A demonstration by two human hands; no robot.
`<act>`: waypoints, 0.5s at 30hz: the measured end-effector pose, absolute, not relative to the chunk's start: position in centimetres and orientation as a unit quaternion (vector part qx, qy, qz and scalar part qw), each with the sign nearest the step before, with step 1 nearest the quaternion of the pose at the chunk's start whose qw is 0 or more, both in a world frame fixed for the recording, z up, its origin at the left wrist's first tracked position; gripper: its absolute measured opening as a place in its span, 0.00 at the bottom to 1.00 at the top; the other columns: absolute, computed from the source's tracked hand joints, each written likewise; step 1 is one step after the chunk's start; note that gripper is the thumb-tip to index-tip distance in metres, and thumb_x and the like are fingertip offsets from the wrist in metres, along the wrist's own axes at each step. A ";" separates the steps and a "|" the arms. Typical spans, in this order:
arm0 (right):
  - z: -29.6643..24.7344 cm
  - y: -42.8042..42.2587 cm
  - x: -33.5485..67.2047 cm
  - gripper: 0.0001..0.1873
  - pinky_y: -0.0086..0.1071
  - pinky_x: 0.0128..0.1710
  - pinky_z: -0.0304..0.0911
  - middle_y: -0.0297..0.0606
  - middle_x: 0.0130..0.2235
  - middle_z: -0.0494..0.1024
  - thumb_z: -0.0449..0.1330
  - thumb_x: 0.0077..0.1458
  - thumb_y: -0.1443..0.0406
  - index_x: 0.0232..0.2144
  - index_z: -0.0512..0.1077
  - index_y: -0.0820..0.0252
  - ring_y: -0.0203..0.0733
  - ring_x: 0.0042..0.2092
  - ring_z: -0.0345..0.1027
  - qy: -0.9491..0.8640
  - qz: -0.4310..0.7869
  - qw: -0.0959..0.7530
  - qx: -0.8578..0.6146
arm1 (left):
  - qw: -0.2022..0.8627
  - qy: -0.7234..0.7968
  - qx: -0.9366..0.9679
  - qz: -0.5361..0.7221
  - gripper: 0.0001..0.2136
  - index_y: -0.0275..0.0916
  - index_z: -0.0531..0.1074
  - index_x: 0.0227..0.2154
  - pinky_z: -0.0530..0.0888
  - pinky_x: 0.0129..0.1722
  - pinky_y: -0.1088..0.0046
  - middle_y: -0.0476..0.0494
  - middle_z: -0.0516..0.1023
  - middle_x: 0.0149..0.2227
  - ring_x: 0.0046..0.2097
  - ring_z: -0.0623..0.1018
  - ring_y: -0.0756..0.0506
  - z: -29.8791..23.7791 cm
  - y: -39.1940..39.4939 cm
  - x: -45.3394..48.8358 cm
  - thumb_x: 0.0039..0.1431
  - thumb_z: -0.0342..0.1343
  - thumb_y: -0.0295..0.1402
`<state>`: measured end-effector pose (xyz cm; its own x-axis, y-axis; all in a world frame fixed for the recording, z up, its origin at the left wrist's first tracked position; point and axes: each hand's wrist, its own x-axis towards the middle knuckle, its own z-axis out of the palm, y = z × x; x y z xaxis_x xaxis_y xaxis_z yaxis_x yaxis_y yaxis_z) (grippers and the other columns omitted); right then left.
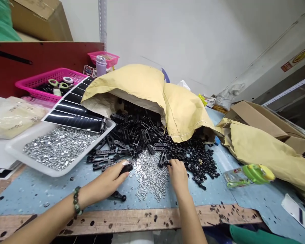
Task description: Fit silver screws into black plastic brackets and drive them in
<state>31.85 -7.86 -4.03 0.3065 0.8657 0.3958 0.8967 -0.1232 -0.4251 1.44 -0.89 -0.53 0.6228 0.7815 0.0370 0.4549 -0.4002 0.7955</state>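
Observation:
My left hand (108, 181), with a beaded bracelet at the wrist, is closed on a small black part (127, 168) whose kind I cannot make out. My right hand (178, 174) pinches at the edge of the black pile, its fingertips on another black piece (169, 164), partly hidden. Between the hands spreads a heap of silver screws and nuts (151, 174). Behind it lie many slotted black plastic arms (134, 132); small black pieces (198, 156) are piled to the right. One black rod with a ball end (119, 196) rests below my left hand.
Paper sacks (132, 79) (185, 112) lie open behind the piles. At left stand a white tray of metal nuts (59, 145) and a pink basket (27, 84) containing scissors. A green-capped bottle (249, 174) lies at right, near another sack (264, 145) and a cardboard box (259, 118).

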 end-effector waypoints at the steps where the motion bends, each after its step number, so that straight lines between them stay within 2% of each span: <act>1: -3.9 -7.7 31.5 0.05 0.40 0.38 0.62 0.40 0.32 0.73 0.55 0.54 0.65 0.31 0.71 0.57 0.46 0.35 0.64 -0.590 -0.016 0.317 -0.743 | 0.393 0.378 0.813 0.206 0.17 0.42 0.68 0.49 0.73 0.45 0.63 0.41 0.76 0.49 0.50 0.75 0.38 -0.5 -1.0 1.4 0.62 0.46 0.44; 3: -3.3 -7.6 29.8 0.08 0.38 0.35 0.65 0.40 0.33 0.73 0.53 0.58 0.62 0.37 0.70 0.59 0.43 0.33 0.66 -0.586 0.003 0.348 -0.732 | 0.401 0.380 0.813 0.185 0.16 0.42 0.67 0.49 0.72 0.46 0.63 0.41 0.76 0.48 0.49 0.75 0.39 -0.3 -1.1 1.3 0.63 0.45 0.42; 5: -2.5 -7.8 26.7 0.15 0.34 0.32 0.67 0.40 0.36 0.73 0.48 0.63 0.61 0.49 0.64 0.60 0.40 0.32 0.69 -0.576 0.063 0.398 -0.711 | 0.416 0.382 0.808 0.167 0.15 0.41 0.66 0.49 0.72 0.46 0.62 0.41 0.77 0.45 0.47 0.76 0.40 -0.1 -1.2 1.2 0.64 0.44 0.40; 6: -2.1 -7.9 24.9 0.18 0.34 0.33 0.68 0.40 0.38 0.73 0.47 0.64 0.61 0.54 0.60 0.58 0.39 0.34 0.70 -0.558 0.155 0.448 -0.681 | 0.424 0.378 0.806 0.167 0.14 0.41 0.66 0.48 0.72 0.47 0.62 0.41 0.77 0.44 0.47 0.76 0.41 0.0 -1.3 1.2 0.64 0.43 0.39; 8: -1.4 -7.9 21.3 0.17 0.34 0.34 0.70 0.39 0.39 0.73 0.51 0.62 0.60 0.52 0.63 0.56 0.40 0.36 0.72 -0.542 0.304 0.511 -0.594 | 0.438 0.361 0.803 0.181 0.13 0.41 0.66 0.47 0.70 0.50 0.61 0.42 0.75 0.45 0.50 0.74 0.41 0.2 -1.4 1.3 0.65 0.42 0.38; 10: -1.0 -7.6 18.8 0.12 0.35 0.38 0.70 0.37 0.38 0.74 0.54 0.60 0.61 0.46 0.67 0.56 0.40 0.38 0.72 -0.536 0.366 0.534 -0.542 | 0.448 0.341 0.802 0.196 0.11 0.41 0.66 0.46 0.69 0.51 0.61 0.42 0.74 0.46 0.51 0.72 0.41 0.3 -1.6 1.3 0.65 0.43 0.37; 15: -1.1 -7.1 17.2 0.04 0.34 0.40 0.66 0.38 0.38 0.72 0.59 0.57 0.65 0.37 0.71 0.57 0.41 0.41 0.67 -0.583 0.274 0.546 -0.535 | 0.448 0.325 0.804 0.217 0.09 0.39 0.67 0.42 0.70 0.43 0.66 0.44 0.75 0.41 0.42 0.74 0.43 0.7 -1.8 1.2 0.64 0.46 0.37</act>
<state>17.23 -7.07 -1.08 0.1702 0.9236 0.3435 0.3244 0.2766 -0.9046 1.15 -1.80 0.70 0.6941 0.7175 0.0584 0.3283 -0.3877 0.8614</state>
